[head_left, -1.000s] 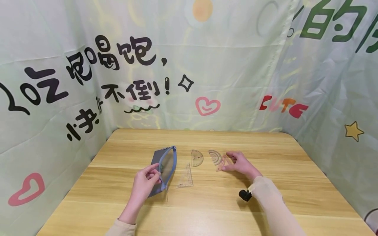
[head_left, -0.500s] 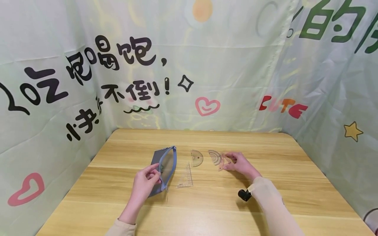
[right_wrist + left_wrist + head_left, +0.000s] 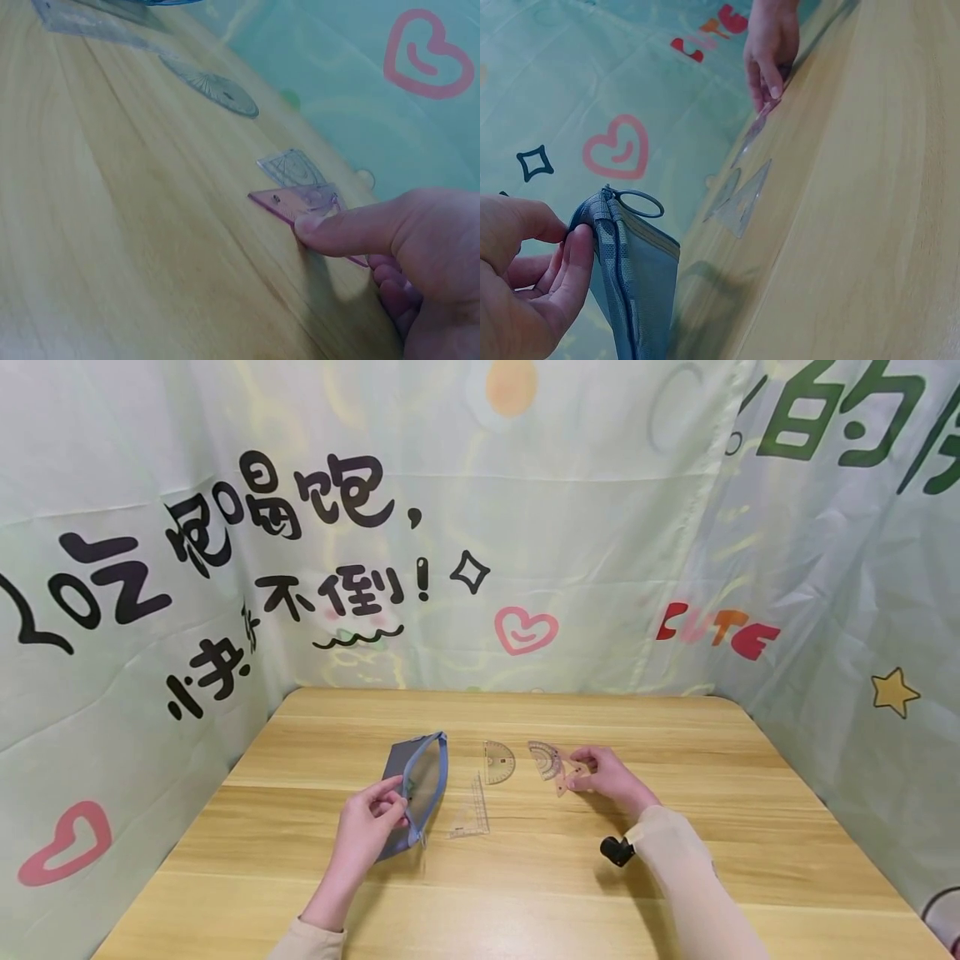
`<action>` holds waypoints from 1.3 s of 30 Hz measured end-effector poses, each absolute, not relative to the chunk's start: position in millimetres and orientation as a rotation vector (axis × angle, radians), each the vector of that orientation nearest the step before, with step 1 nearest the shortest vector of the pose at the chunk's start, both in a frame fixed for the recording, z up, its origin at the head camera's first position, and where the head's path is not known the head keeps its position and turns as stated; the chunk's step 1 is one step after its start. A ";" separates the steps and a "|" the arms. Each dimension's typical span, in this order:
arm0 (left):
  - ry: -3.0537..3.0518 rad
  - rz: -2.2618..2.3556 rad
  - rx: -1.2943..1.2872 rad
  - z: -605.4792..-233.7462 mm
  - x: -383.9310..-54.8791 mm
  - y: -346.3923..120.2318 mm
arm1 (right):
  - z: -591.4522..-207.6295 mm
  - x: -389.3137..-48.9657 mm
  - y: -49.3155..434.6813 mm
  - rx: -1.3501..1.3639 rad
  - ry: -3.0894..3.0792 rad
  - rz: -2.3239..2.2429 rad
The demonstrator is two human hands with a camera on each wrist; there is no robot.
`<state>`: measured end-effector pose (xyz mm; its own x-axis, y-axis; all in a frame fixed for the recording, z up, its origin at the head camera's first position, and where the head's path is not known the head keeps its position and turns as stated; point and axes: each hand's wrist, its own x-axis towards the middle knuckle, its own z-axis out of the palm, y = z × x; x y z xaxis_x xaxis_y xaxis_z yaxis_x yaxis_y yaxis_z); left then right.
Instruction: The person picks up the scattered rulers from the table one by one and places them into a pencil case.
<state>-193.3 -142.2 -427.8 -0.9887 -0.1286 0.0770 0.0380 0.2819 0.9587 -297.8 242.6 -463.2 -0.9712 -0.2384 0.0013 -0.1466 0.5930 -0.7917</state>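
My left hand (image 3: 365, 822) pinches the rim of a blue-edged grey zip pouch (image 3: 443, 768) between thumb and fingers; its mouth gapes open. In the left wrist view the zip pull ring (image 3: 642, 203) shows at the pouch's top end. My right hand (image 3: 613, 778) grips a pink transparent set square (image 3: 281, 199), thumb on top. Part of the set square is hidden by the hand, and it overlaps a clear fan-shaped protractor (image 3: 545, 760). Between the hands lie a clear half-round protractor (image 3: 500, 762) and a clear set square (image 3: 482, 814), both flat on the table.
The wooden table (image 3: 525, 893) is enclosed by printed fabric curtains (image 3: 585, 527) at the back and sides. A small black device (image 3: 617, 851) sits at my right wrist, by the sleeve (image 3: 682, 860).
My right hand has shifted the pink set square slightly, turning it and bringing it against the fan-shaped protractor. The left hand and the pouch have stayed put.
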 end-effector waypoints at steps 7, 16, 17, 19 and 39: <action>-2.422 -1.751 0.070 -426.7 -191.9 -142.1 | -464.1 -300.2 236.9 -0.222 2.705 -1.332; -2.419 -1.757 0.062 -427.3 -191.4 -142.7 | -468.0 -300.1 231.0 -0.203 2.646 -1.461; -2.418 -1.758 0.060 -427.5 -191.5 -142.7 | -468.5 -299.9 230.2 -0.194 2.654 -1.459; -2.415 -1.763 0.056 -427.7 -191.4 -142.8 | -469.5 -299.6 228.4 -0.176 2.665 -1.463; -2.406 -1.775 0.059 -428.7 -193.8 -143.6 | -466.5 -298.6 220.1 -0.103 2.689 -1.429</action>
<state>-193.8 -143.6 -428.7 -0.9878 -0.1211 0.0980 0.0579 0.2985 0.9526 -298.6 220.1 -466.5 -0.9933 -0.1039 -0.0514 -0.0155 0.5587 -0.8292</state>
